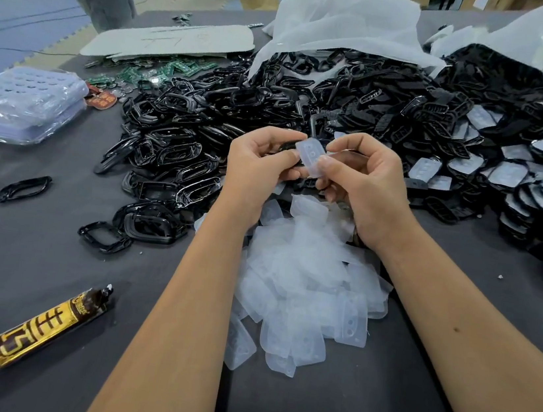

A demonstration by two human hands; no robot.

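The scene is evenly lit from overhead; soft shadows are cast on the bench (48,263), and edges are bent and blurred.

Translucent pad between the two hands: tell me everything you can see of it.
The translucent pad is a small, milky, rounded-rectangular piece, seemingly soft silicone, with two small round marks on its face. It is held tilted above the table, face toward the camera. The left hand pinches its left edge; the right hand pinches its right side, thumb over the lower end. Something black shows behind it at the left hand, too hidden to name. A pile of like pads lies below.
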